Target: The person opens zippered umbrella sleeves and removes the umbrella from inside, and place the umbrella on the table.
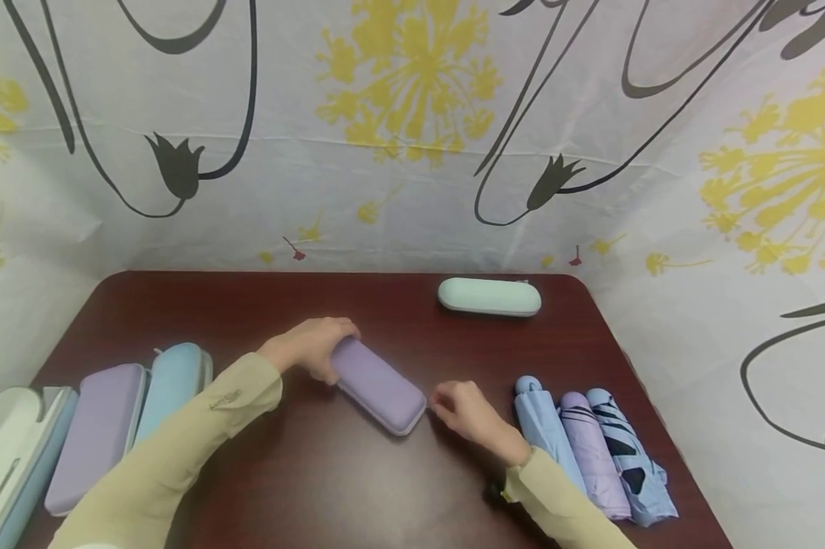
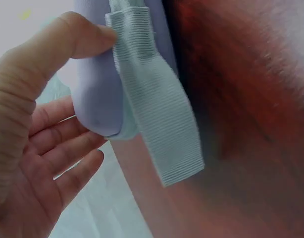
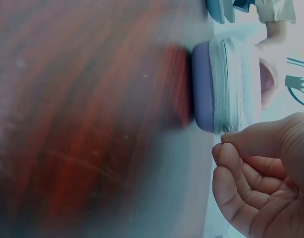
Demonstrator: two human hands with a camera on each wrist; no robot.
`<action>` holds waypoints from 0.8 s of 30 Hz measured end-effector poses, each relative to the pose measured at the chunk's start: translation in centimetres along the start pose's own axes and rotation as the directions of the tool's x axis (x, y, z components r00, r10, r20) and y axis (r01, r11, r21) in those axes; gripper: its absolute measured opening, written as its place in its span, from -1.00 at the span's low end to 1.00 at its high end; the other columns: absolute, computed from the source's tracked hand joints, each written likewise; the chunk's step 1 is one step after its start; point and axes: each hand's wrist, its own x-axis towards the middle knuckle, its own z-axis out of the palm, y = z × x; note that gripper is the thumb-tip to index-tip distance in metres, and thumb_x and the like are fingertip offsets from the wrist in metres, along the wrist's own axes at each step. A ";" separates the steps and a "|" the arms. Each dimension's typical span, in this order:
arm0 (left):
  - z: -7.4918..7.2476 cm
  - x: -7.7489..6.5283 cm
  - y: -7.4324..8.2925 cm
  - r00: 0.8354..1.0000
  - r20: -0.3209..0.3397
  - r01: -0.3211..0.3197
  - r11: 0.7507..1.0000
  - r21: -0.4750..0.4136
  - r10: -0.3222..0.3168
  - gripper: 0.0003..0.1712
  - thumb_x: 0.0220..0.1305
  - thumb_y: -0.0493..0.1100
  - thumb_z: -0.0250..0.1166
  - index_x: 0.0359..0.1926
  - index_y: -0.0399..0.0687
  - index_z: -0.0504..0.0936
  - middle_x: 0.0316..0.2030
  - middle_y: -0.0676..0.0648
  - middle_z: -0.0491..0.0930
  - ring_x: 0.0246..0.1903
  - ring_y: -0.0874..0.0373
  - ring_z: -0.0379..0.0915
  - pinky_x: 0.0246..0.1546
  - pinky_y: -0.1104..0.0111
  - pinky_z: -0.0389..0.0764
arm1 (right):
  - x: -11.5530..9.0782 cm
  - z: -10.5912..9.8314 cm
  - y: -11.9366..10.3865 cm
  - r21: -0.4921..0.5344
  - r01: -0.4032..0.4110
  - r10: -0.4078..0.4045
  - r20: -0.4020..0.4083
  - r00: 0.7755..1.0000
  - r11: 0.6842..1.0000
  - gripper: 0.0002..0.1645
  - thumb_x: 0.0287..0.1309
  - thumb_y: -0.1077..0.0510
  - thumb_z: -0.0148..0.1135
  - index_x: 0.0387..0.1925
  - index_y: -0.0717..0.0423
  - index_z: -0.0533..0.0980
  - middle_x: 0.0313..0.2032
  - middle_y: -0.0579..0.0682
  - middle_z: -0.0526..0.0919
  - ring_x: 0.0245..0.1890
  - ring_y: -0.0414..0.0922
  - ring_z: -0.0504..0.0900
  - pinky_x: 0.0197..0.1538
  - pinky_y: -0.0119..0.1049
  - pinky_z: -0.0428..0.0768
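A lilac zip-up hard case (image 1: 383,386) lies slanted near the middle of the dark table. My left hand (image 1: 314,348) grips its far left end, thumb on one side and fingers on the other. A pale ribbed fabric tab (image 2: 162,114) hangs from that end, just by the thumb. At the near right end, my right hand (image 1: 477,418) pinches the small zipper pull (image 3: 227,128) between thumb and forefinger, the other fingers curled. The pale zip (image 3: 223,84) looks closed along the end that faces the right wrist view.
Several more cases line the left side: a lilac case (image 1: 97,435), a blue case (image 1: 172,385) and a pale one (image 1: 4,450). A mint case (image 1: 489,296) lies at the back right. Folded umbrellas, blue (image 1: 548,427), lilac (image 1: 594,457) and patterned (image 1: 628,457), lie right.
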 end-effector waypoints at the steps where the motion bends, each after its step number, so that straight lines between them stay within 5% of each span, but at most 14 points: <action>1: 0.2 -0.2 -0.1 1.000 -0.018 0.000 1.000 -0.011 0.000 -0.20 -0.47 -0.07 0.52 -0.01 -0.13 0.53 -0.13 0.01 0.52 -0.22 0.13 0.46 -0.19 0.28 0.51 | -0.1 0.0 0.0 0.003 -0.005 0.005 -0.008 1.000 1.000 -0.88 -0.06 0.36 0.29 -0.53 0.10 0.55 -0.56 -0.15 0.55 -0.55 -0.31 0.45 -0.44 -0.44 0.48; 9: 1.1 -1.4 0.0 0.991 -0.121 0.048 0.998 -0.032 -0.051 -0.27 -0.50 0.06 0.52 -0.17 -0.17 0.58 -0.26 -0.02 0.58 -0.33 0.13 0.49 -0.29 0.28 0.54 | -0.5 0.3 -0.7 0.070 -0.080 0.083 -0.048 0.995 0.994 -0.84 -0.20 0.38 0.29 -0.60 0.09 0.53 -0.62 -0.16 0.55 -0.58 -0.34 0.49 -0.49 -0.49 0.49; 18: 1.8 -2.3 1.3 0.975 -0.146 0.163 0.986 -0.032 -0.166 -0.27 -0.52 0.18 0.50 -0.26 -0.16 0.58 -0.42 0.01 0.55 -0.47 0.18 0.42 -0.46 0.31 0.50 | -0.5 0.3 -0.9 0.081 -0.178 0.185 -0.077 0.980 0.981 -0.90 -0.22 0.35 0.27 -0.60 0.12 0.53 -0.64 -0.16 0.54 -0.61 -0.34 0.47 -0.53 -0.49 0.47; 24: 2.0 -3.3 1.5 0.969 -0.192 0.142 0.987 -0.074 -0.154 -0.27 -0.48 0.19 0.50 -0.25 -0.19 0.60 -0.38 -0.02 0.58 -0.43 0.15 0.46 -0.41 0.29 0.53 | -0.5 0.5 -0.4 0.135 -0.223 0.234 -0.075 0.969 0.966 -0.91 -0.14 0.35 0.29 -0.56 0.12 0.56 -0.62 -0.17 0.56 -0.60 -0.35 0.46 -0.50 -0.47 0.48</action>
